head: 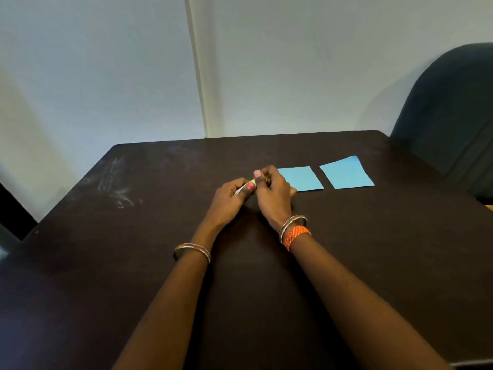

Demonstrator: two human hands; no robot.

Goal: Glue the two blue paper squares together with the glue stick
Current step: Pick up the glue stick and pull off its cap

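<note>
My left hand (231, 193) and right hand (272, 190) both pinch the glue stick (250, 185) just above the table (266, 289), each grip closed on one end. Two blue paper squares (301, 178) (346, 173) lie flat, side by side and apart, just right of my hands.

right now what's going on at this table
A person sits at a dark brown table holding a small white and yellow glue stick between both hands. The left hand grips its body while the right hand works at its end, apparently the cap. Two light blue paper squares lie flat and apart, just right of the hands, not yet glued.
</note>
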